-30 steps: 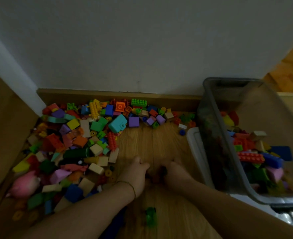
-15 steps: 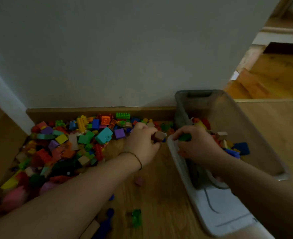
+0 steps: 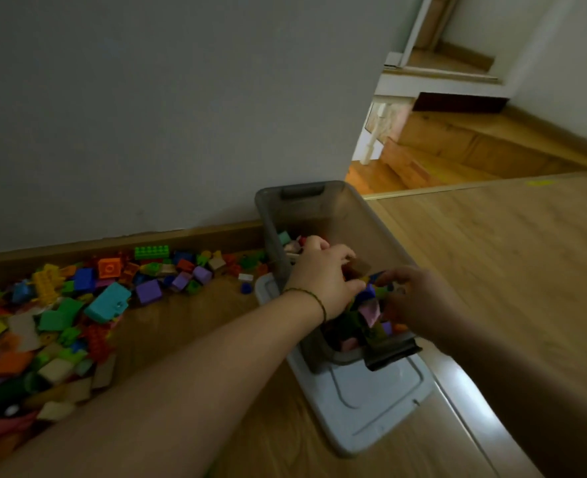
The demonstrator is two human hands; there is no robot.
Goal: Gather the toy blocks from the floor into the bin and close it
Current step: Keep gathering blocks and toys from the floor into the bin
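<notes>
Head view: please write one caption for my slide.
Both hands, left hand and right hand, drop blocks into the bin; pile remains.

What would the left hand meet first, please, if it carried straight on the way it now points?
Probably the blocks already heaped in the bin: the left hand reaches over the near rim, fingers angled down into them. Depth is unclear, so the right hand could come first.

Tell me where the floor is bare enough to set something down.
Bare floor runs right of the bin to the doorway strip. A smaller bare patch lies between the block pile and the lid. The skirting side is crowded; both hands fill the bin's mouth.
</notes>
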